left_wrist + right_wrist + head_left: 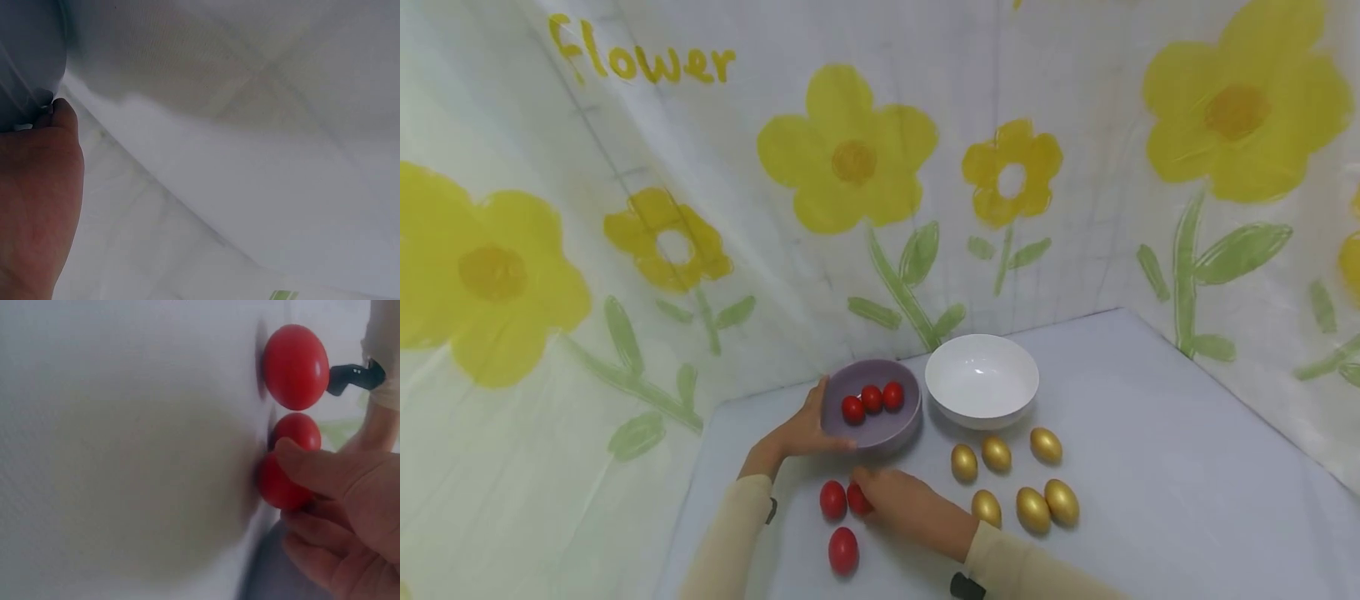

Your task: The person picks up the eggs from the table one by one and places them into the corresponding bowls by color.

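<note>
My left hand (pixel 807 428) grips the left side of a purple bowl (pixel 891 434), with the thumb lying along its rim; three red eggs (pixel 872 398) lie inside it. In the left wrist view my left hand (pixel 39 187) touches the bowl's wall (pixel 28 56). Just in front of the bowl, my right hand (pixel 883 493) pinches a red egg (pixel 856 499) that lies on the table. In the right wrist view my right hand's fingers (pixel 325 478) curl round that egg (pixel 278 486). Two more red eggs (pixel 832 500) (pixel 842 551) lie beside it.
An empty white bowl (pixel 981 380) stands to the right of the purple one. Several gold eggs (pixel 1033 509) lie on the pale tabletop in front of it. A cloth printed with yellow flowers (pixel 847 150) walls in the back and both sides.
</note>
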Available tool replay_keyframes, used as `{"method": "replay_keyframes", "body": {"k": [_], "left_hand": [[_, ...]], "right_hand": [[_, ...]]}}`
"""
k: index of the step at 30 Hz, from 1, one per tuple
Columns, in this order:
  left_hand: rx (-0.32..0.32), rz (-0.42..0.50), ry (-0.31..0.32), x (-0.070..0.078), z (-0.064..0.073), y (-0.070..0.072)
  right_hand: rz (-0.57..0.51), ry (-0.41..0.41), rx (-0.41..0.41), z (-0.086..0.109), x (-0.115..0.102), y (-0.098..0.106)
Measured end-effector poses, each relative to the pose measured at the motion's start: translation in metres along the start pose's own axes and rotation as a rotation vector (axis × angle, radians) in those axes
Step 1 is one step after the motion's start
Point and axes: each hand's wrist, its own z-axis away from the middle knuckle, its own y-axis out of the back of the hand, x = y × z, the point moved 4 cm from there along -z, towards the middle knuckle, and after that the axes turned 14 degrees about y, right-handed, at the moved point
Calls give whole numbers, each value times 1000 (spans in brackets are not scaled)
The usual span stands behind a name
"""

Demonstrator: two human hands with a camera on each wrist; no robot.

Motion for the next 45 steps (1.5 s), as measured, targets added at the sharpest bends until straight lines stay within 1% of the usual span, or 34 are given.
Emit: {"method": "replay_keyframes", "body": {"k": [2, 5, 8, 11, 14, 16, 17, 19, 20, 22, 25, 28, 30, 35, 41, 45], "left_hand": [[3, -1, -3, 1, -1, 2], [-3, -3, 6, 1, -1, 3], [-5, 2, 11, -1, -1, 3], [-4, -2, 5, -3, -2, 2], [-1, -1, -12, -3, -4, 0], [-9, 1, -9, -4, -4, -1], [-14, 5, -5, -4, -4, -2], [-30, 15, 11, -5, -3, -3], [-36, 15, 19, -5, -2, -3], [-45, 15, 35, -6, -1, -3], [-30, 23, 19, -4, 0, -2], [-18, 29, -2, -2, 0, -1], [-21, 42, -6, -1, 0, -1], [-41, 51, 14, -4, 1, -4], [-29, 31, 25, -1, 2, -1], [-32, 39, 29, -1, 1, 0]], "right_hand": [[-40, 22, 6, -2, 3, 1], [-51, 39, -3, -4, 4, 1], [-75, 47, -14, -1, 3, 9], [-131, 69, 6, 1, 2, 29], [-180, 101, 74, 1, 7, 60], [-194, 93, 128, -3, 15, 80], [-189, 73, 149, -7, 21, 87], [-177, 46, 192, -16, 33, 97], [-157, 25, 200, -21, 39, 98], [-121, -8, 205, -33, 51, 96], [-51, -31, 174, -51, 61, 85], [-14, -63, 125, -64, 62, 73], [4, -91, 89, -69, 60, 65], [9, -130, 54, -72, 55, 54], [-12, -142, 81, -72, 55, 58], [-24, -156, 98, -74, 61, 54]]}}
